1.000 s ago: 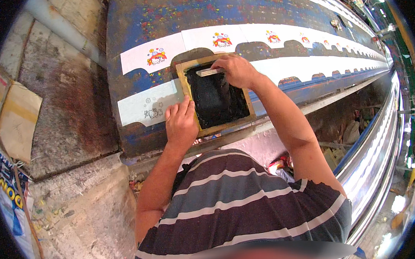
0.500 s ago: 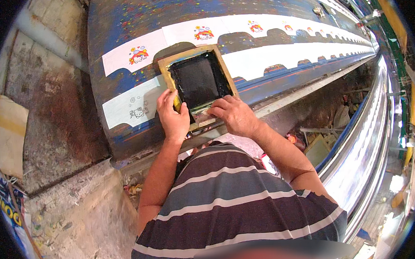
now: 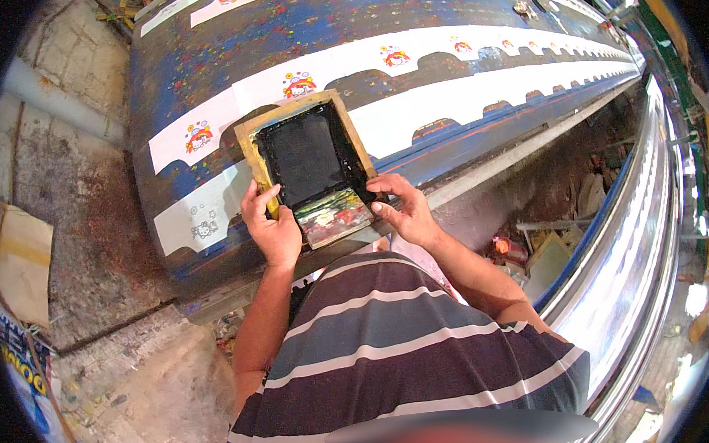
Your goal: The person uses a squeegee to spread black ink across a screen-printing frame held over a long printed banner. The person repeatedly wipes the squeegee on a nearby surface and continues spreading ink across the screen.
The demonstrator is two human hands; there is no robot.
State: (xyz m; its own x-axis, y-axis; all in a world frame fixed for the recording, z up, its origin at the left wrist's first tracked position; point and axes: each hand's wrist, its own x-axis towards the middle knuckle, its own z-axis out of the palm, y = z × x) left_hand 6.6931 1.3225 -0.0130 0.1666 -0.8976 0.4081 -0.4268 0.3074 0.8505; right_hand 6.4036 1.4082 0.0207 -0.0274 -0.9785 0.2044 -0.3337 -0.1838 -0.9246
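Evidently to steady it, the left hand [image 3: 271,230] clamps its fingers on the near-left edge of the wooden printing screen [image 3: 307,164], which lies on the blue paint-spattered table [image 3: 408,18] over a white strip [image 3: 460,104]; the right hand [image 3: 402,211] grips the frame's near-right corner, fingers closed on it.
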